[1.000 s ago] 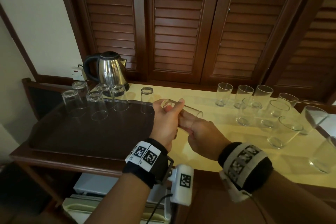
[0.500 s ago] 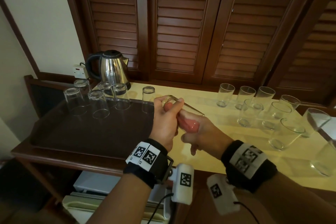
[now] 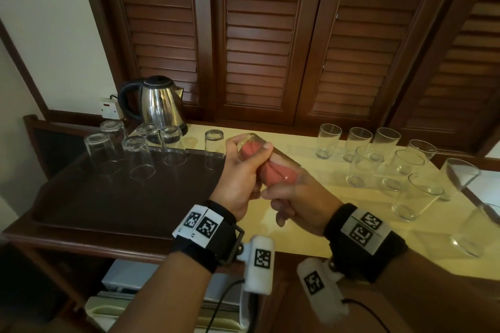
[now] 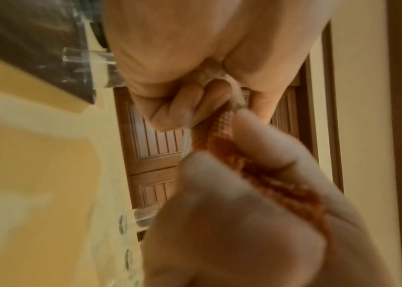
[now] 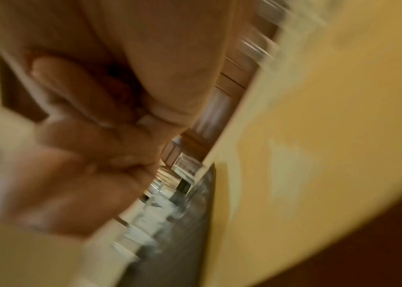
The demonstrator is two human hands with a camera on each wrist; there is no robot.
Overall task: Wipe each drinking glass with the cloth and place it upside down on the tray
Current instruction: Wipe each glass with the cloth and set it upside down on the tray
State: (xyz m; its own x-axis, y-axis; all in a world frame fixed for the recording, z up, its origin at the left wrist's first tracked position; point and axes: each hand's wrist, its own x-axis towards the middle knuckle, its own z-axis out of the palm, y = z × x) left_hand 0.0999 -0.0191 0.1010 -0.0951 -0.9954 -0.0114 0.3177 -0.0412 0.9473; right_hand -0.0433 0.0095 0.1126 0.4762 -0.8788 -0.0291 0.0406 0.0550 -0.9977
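Glasses (image 3: 328,141) on yellow counter (image 3: 297,149)

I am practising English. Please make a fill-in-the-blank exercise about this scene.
1. The pink cloth is stuffed ____ the held glass.
2. The left hand grips the glass near its ____.
3. Glasses on the dark tray stand upside ____.
4. The steel kettle stands ____ the tray.

Missing words: inside; base; down; behind

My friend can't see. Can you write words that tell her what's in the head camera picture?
A left hand holds a drinking glass sideways while the right hand stuffs a pink cloth inside it. Upside-down glasses stand on a dark tray on the left; upright glasses wait on the yellow counter on the right.
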